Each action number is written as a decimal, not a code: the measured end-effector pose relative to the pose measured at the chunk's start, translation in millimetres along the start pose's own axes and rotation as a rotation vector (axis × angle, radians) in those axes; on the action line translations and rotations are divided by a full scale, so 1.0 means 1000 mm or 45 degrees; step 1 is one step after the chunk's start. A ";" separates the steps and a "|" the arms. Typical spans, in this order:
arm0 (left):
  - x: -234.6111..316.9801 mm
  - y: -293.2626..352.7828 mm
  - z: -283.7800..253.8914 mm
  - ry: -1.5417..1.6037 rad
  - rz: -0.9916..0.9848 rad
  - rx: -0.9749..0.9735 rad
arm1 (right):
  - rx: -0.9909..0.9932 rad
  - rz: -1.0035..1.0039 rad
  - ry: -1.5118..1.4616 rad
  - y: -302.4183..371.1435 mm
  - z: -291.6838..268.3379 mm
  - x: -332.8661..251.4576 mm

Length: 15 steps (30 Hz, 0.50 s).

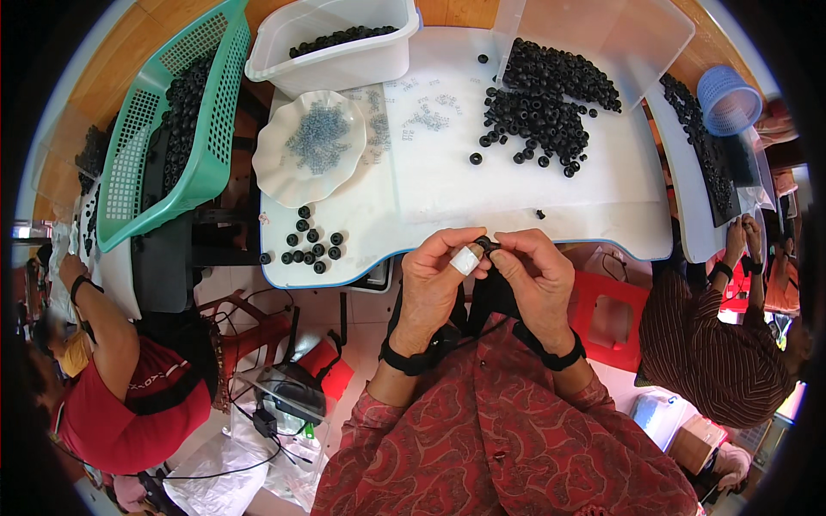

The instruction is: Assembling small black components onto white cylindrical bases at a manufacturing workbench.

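Note:
Close to the table's near edge, my left hand (436, 273) and my right hand (539, 272) pinch one small round black part (488, 244) between their fingertips. White tape (465, 261) wraps one finger of the left hand. Fingers cover much of the part, so its details are hidden. A tiny black piece (540, 214) lies on the table just beyond the right hand. To the left, several loose round black parts (311, 235) with holes sit near the table edge. Behind them a white scalloped plate (274, 163) bears a heap of tiny bluish-grey pieces (320, 138).
More black parts (538, 112) spill from a tipped clear bin (641, 43). A white tub (344, 73) and a green basket (129, 185) hold black parts too. A red stool (632, 301) stands at right. Other people work on both sides, one in red (146, 396), one in stripes (714, 353).

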<state>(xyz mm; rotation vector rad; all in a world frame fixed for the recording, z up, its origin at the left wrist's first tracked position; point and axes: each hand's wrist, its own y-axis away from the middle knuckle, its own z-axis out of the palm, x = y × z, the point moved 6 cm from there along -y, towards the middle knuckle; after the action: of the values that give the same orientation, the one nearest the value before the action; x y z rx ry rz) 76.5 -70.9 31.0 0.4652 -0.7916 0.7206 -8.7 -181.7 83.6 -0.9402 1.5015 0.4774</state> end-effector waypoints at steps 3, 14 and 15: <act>0.001 0.000 0.002 -0.011 0.004 -0.021 | -0.021 -0.067 0.053 -0.001 0.000 -0.004; -0.002 0.000 0.000 -0.005 -0.072 -0.025 | 0.010 -0.085 0.107 0.001 -0.001 -0.002; -0.002 0.000 0.000 -0.005 -0.073 -0.024 | 0.011 -0.074 0.084 0.001 -0.001 -0.001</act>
<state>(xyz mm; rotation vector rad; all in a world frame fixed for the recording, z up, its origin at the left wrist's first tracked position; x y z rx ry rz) 75.4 -71.9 29.3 0.4703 -0.7851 0.6590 -10.1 -182.0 84.6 -0.9986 1.5302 0.4004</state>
